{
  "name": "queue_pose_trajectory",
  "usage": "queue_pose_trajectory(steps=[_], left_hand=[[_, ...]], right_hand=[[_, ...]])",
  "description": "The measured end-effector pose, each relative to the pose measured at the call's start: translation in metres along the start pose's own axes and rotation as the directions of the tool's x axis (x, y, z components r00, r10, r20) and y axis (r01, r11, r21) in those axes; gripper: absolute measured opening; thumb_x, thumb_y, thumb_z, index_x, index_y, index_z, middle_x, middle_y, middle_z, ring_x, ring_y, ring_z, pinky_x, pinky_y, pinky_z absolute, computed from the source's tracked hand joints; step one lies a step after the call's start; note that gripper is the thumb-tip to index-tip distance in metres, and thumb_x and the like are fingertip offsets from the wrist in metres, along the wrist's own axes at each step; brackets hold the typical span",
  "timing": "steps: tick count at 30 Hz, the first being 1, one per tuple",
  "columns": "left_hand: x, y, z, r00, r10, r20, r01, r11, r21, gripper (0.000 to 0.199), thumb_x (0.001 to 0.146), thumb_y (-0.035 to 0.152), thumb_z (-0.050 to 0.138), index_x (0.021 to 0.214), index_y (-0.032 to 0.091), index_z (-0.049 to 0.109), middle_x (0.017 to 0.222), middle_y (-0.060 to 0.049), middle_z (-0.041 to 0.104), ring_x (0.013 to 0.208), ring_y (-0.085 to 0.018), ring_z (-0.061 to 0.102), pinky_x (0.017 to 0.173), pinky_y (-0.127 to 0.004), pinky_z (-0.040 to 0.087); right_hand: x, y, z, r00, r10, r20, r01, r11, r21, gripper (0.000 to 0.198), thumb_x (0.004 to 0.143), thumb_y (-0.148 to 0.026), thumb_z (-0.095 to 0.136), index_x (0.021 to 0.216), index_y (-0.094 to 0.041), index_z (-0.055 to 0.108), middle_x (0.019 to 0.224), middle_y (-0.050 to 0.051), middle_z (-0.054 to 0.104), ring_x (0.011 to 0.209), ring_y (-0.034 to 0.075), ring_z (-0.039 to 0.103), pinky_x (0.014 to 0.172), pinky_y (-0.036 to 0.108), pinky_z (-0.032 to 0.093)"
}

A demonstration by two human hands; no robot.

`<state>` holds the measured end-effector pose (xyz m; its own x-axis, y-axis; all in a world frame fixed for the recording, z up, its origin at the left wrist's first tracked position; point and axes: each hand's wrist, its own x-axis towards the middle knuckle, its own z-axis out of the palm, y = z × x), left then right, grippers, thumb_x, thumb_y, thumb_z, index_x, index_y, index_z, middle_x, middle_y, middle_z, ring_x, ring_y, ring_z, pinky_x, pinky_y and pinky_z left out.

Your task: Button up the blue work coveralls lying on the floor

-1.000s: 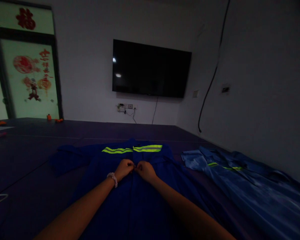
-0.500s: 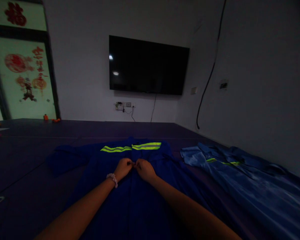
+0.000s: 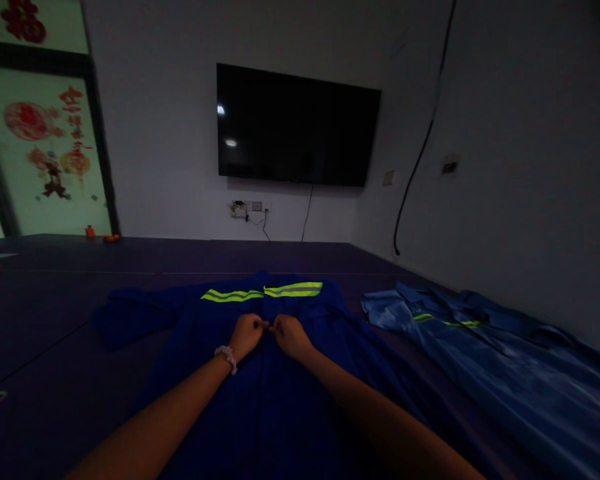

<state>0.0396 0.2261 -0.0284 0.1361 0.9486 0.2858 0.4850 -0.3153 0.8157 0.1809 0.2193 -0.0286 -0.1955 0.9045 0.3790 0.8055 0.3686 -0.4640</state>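
Observation:
A dark blue work jacket (image 3: 215,400) lies spread out on the purple surface, with a yellow-green and grey reflective band (image 3: 295,289) across its chest. My left hand (image 3: 247,335), a pale scrunchie (image 3: 227,357) round its wrist, pinches the cloth at the front centre line just below the band. Close beside it, my right hand (image 3: 291,337) is closed on the same front edge, fingertips almost meeting the left ones. Whatever small fastening may be between the fingertips is too dark and small to make out.
To the right lies a second, lighter blue garment (image 3: 455,360) with yellow-green strips. A black television (image 3: 295,127) hangs on the far wall, and a dark cable (image 3: 420,160) dangles at the right. Small orange objects (image 3: 111,238) sit near the glass door (image 3: 45,153) at the left.
The view has tilted very slightly. My hands stay at the same spot on the jacket front, with the fingertips shifted only a little.

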Motion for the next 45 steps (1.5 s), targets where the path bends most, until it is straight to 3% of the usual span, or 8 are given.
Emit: queue_pose_trajectory(steps=[16, 30, 45], left_hand=[[-0.002, 0.003, -0.003, 0.999, 0.037, 0.041, -0.037, 0.999, 0.023, 0.018, 0.069, 0.026, 0.049, 0.059, 0.014, 0.058, 0.053, 0.001, 0.053, 0.052, -0.011, 0.047, 0.053, -0.022, 0.033], [-0.002, 0.005, -0.003, 0.992, 0.118, 0.051, -0.121, 0.991, 0.055, 0.008, 0.059, 0.007, 0.049, 0.059, 0.014, 0.052, 0.054, 0.004, 0.048, 0.054, -0.009, 0.044, 0.053, -0.021, 0.031], [-0.006, 0.010, 0.000, 0.977, 0.209, 0.048, -0.214, 0.964, 0.159, 0.011, 0.059, 0.005, 0.053, 0.065, 0.014, 0.053, 0.063, 0.002, 0.052, 0.056, -0.009, 0.046, 0.054, -0.020, 0.032]], right_hand=[[-0.007, -0.010, -0.008, 0.995, 0.016, 0.096, 0.005, 0.977, -0.213, 0.013, 0.081, -0.023, 0.048, 0.079, -0.017, 0.060, 0.081, 0.004, 0.064, 0.071, 0.014, 0.056, 0.055, 0.024, 0.028], [-0.006, -0.007, -0.008, 0.995, 0.001, 0.098, 0.014, 0.987, -0.157, 0.015, 0.079, -0.018, 0.047, 0.082, -0.017, 0.061, 0.084, 0.004, 0.066, 0.076, 0.014, 0.058, 0.059, 0.022, 0.032], [-0.005, -0.004, -0.006, 0.997, 0.011, 0.072, -0.003, 0.993, -0.116, 0.015, 0.077, -0.018, 0.048, 0.082, -0.018, 0.062, 0.084, 0.004, 0.067, 0.077, 0.014, 0.059, 0.060, 0.022, 0.032]])
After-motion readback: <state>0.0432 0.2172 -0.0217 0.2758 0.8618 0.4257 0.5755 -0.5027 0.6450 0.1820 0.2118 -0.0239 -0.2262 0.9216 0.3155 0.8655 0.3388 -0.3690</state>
